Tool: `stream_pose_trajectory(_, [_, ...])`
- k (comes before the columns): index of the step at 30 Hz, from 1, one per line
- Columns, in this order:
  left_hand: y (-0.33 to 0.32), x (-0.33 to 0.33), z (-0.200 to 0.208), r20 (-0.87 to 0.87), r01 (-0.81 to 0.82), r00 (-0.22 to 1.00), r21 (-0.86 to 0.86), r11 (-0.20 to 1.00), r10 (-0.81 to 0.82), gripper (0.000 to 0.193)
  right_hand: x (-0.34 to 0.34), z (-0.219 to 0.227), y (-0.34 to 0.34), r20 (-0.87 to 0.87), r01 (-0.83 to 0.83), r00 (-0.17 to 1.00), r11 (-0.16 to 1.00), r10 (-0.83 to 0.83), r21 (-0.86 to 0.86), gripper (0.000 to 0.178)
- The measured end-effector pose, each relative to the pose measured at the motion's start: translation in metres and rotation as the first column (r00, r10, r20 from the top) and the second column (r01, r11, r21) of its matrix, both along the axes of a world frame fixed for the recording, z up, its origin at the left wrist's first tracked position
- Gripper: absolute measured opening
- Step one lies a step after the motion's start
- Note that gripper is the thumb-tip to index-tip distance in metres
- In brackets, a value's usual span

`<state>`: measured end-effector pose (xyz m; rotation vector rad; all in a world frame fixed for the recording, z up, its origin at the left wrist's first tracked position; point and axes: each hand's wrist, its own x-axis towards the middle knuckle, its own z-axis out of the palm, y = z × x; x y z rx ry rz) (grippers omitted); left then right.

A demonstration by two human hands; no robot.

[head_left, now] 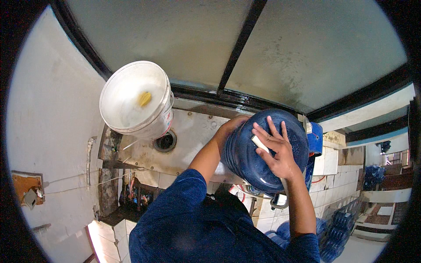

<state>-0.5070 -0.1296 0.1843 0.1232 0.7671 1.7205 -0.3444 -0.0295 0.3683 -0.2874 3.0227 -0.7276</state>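
A large blue water jug (243, 151) is tilted in front of me, its round base facing up. My left hand (233, 126) is on the jug's far left side, its fingers mostly hidden at the jug's edge. Across the base lies my right hand (277, 151), fingers spread over the plastic. A white stick-like thing (258, 142) sticks out between its thumb and forefinger; more white shows by the wrist, and the palm hides the rest. To the left stands a white bucket (115, 115) with a yellow sponge-like piece (144, 98) inside.
A stained metal counter (197, 131) has a round drain hole (165, 141) beside the bucket. Dark-framed frosted panes (175, 39) rise behind it. A blue fixture (315, 139) is right of the jug. Several blue jugs (337, 232) stand lower right. Thin cords (83, 179) run to the left wall.
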Motion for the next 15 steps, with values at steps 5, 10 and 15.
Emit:
stream_pose_trajectory(5, [-0.020, 0.029, -0.012, 0.171, -0.135, 0.978, 0.087, 0.987, 0.119, 0.047, 0.001, -0.003, 0.001, -0.009, 0.008, 1.000, 1.000, -0.008, 0.000, 0.051])
stream_pose_trajectory(10, [-0.020, 0.068, -0.115, -0.077, -0.430, 0.882, 0.275, 0.860, 0.465, 0.058, 0.003, 0.001, 0.006, 0.010, -0.117, 0.993, 0.993, 0.117, -0.031, 0.052])
stream_pose_trajectory(15, [-0.012, 0.089, -0.184, -0.296, -0.538, 0.764, 0.197, 0.820, 0.573, 0.063, 0.005, 0.006, 0.014, 0.032, -0.206, 0.977, 0.975, 0.209, -0.077, 0.052])
